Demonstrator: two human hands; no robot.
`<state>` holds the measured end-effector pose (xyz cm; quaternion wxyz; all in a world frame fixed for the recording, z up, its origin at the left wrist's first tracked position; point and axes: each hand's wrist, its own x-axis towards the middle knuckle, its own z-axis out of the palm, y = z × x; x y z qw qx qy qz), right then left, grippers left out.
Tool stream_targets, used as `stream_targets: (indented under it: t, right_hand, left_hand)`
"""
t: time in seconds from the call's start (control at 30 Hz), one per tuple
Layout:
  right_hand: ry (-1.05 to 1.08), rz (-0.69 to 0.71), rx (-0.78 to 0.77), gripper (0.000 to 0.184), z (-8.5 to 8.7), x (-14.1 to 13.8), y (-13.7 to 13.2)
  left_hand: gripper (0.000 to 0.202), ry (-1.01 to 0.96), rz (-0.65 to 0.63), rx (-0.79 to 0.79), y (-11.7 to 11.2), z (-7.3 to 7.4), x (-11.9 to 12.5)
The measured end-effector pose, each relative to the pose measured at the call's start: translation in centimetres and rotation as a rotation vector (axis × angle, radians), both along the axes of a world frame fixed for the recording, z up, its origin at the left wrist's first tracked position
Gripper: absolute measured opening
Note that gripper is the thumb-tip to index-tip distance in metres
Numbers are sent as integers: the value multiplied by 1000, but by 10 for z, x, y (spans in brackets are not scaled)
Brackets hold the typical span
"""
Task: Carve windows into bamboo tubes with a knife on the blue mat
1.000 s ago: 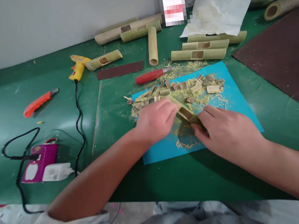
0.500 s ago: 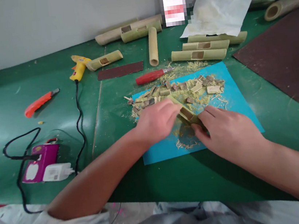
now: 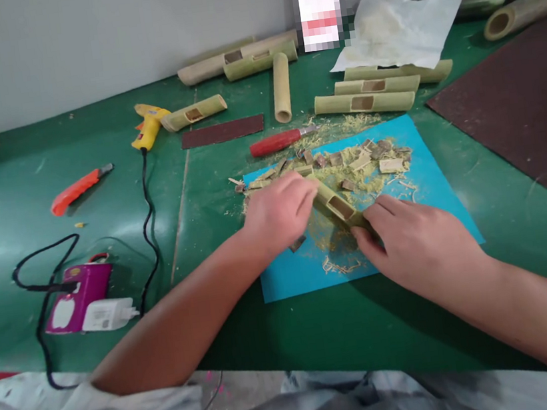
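A short green bamboo tube (image 3: pixel 337 205) with a rectangular cut-out lies slanted on a blue mat (image 3: pixel 433 191). My left hand (image 3: pixel 279 214) is closed over the tube's upper end; a small dark piece pokes out beneath that hand, too hidden to name. The tube's lower end is gripped by my right hand (image 3: pixel 417 246), fingers curled around it. Bamboo chips and shavings (image 3: pixel 348 161) are heaped on the mat just beyond both hands.
On the green table: a red-handled knife (image 3: pixel 278 140), several cut bamboo tubes (image 3: pixel 363 102), a dark sandpaper strip (image 3: pixel 222 132), a yellow glue gun (image 3: pixel 146 124) with black cord, an orange utility knife (image 3: pixel 77 189), a purple box with a white plug (image 3: pixel 83 307), a large brown sheet (image 3: pixel 527 104), white paper (image 3: pixel 396 27).
My left hand has shifted a little up and left along the tube, and a small dark piece now shows under it. The right hand has barely moved.
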<state>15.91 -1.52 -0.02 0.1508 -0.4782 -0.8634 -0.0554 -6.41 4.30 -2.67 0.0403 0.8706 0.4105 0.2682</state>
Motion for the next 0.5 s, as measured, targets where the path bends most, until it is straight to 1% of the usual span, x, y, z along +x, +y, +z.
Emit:
stream_targets:
  t: [0.07, 0.17, 0.2, 0.3, 0.33, 0.43, 0.5]
  right_hand:
    - [-1, 3, -2, 29, 0, 1, 0]
    - [8, 5, 7, 27, 0, 1, -1]
    - [10, 7, 8, 27, 0, 1, -1]
    - [6, 4, 3, 27, -1, 1, -1]
    - [6, 0, 1, 28, -1, 1, -1]
    - [5, -9, -14, 29, -1, 1, -1]
    - [-3, -10, -32, 30, -1, 1, -1]
  left_hand:
    - [24, -7, -43, -32, 0, 0, -1]
    - [24, -4, 49, -4, 1, 1, -2]
    - [25, 4, 53, -3, 1, 1, -2]
    - [25, 13, -61, -54, 0, 1, -2]
    - [24, 7, -69, -56, 0, 1, -1]
    - [22, -11, -2, -23, 0, 2, 0]
    - [22, -11, -41, -45, 0, 2, 0]
